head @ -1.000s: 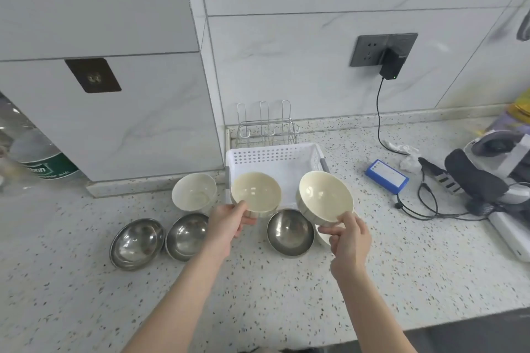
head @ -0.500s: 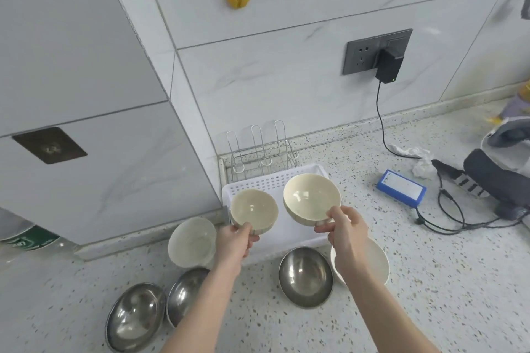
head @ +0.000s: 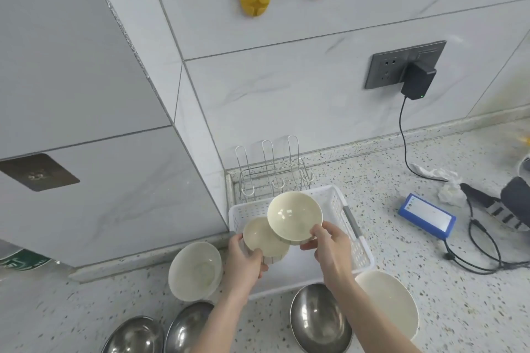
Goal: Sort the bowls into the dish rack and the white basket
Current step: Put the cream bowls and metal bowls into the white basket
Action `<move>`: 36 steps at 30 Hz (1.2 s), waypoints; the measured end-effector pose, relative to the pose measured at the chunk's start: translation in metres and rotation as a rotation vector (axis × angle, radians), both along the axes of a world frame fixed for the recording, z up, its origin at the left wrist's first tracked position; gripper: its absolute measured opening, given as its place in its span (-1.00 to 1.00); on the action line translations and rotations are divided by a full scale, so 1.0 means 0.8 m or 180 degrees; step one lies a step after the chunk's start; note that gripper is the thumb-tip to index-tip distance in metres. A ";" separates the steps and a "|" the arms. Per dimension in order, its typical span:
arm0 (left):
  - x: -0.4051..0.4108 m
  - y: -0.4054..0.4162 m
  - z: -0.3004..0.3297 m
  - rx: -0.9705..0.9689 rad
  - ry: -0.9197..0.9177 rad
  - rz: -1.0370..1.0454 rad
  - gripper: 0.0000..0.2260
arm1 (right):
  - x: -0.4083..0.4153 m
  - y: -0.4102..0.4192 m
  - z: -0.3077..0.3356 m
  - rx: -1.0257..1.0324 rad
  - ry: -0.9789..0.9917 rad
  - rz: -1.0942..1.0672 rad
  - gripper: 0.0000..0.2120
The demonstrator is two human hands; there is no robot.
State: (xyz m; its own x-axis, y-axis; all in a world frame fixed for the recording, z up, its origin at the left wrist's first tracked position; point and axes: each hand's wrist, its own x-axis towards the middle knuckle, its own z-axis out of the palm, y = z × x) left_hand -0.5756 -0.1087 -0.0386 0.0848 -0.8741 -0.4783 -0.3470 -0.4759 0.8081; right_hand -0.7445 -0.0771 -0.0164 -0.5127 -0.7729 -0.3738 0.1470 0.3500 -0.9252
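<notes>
My left hand (head: 243, 262) grips a cream bowl (head: 259, 238) by its near rim above the white basket (head: 357, 241). My right hand (head: 329, 246) holds a second cream bowl (head: 294, 216), which overlaps the first bowl's right edge. Behind the basket, against the wall, stands the wire dish rack (head: 272, 172), with nothing in it. On the counter sit another cream bowl (head: 195, 271) to the left, a large cream bowl (head: 393, 304) to the right, and three steel bowls: one (head: 319, 321) in front of the basket, two at the lower left (head: 186, 329) (head: 134, 337).
A blue box (head: 427, 215), black cables (head: 484, 252) and a crumpled tissue (head: 450, 190) lie on the counter at the right. A plugged-in charger (head: 417, 82) hangs from the wall socket. A grey cabinet block (head: 86, 123) closes off the left.
Both hands have carried their bowls forward over the basket and together; the right bowl now overlaps the left one. The view has tilted up and moved closer.
</notes>
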 end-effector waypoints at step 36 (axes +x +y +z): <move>0.007 0.011 0.001 0.0028 0.0692 0.0694 -0.56 | 0.035 -0.042 -0.014 0.0087 0.0730 0.1180 -0.81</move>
State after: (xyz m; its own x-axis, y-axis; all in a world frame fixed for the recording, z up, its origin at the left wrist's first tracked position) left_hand -0.5703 -0.1002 -0.0376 0.1647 -0.8423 -0.5133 -0.0552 -0.5275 0.8478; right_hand -0.7166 -0.1106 -0.0279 -0.2746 -0.9117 -0.3055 -0.2015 0.3652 -0.9089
